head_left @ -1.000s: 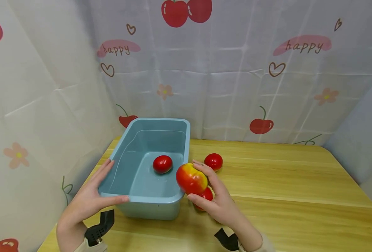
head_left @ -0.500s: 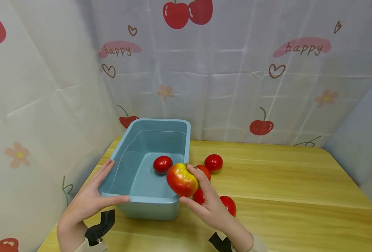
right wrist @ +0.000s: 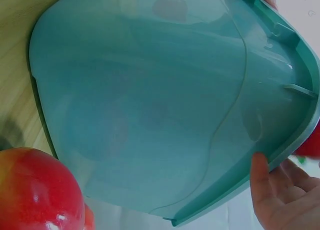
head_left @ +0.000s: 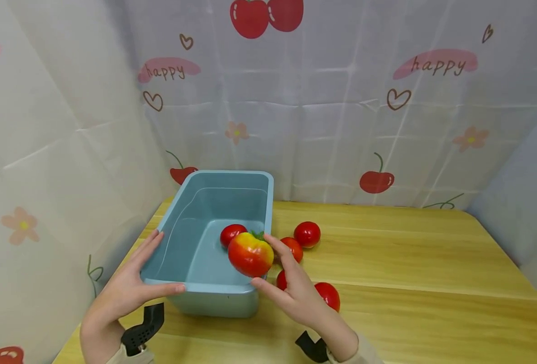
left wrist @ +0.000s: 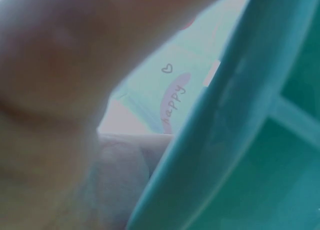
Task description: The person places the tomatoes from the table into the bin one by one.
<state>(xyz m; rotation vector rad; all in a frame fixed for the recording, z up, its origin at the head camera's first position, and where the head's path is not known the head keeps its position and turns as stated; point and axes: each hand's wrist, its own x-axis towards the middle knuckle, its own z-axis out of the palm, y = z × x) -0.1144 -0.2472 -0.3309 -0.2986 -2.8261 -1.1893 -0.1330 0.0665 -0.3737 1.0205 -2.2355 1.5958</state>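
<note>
- Your right hand (head_left: 295,298) has its grip on the red-and-yellow apple (head_left: 250,254): thumb under the near side, fingers curved over the far right side, palm open behind it.
- The apple hangs above the near right corner of the blue tub (head_left: 213,290), just over the rim, not touching it as far as the head view shows.
- Judging by its shine, the apple is smooth, hard and probably light; the skin looks slippery, so a wide hold across its broadest part suits it better than a fingertip pinch near the green stem.
- Your left hand (head_left: 129,283) rests on the tub's near left corner, fingers straight along the left rim and thumb laid along the near rim; it steadies rather than clasps.
- The tub looks like stiff, thin plastic, likely easy to shift if knocked.
- One small red tomato (head_left: 231,233) lies inside the tub, just behind the apple.
- Four more lie on the tabletop (head_left: 409,263) right of the tub; the far tomato (head_left: 307,233) is in plain sight, and the near tomato (head_left: 328,294) is partly hidden by your right hand.
</note>
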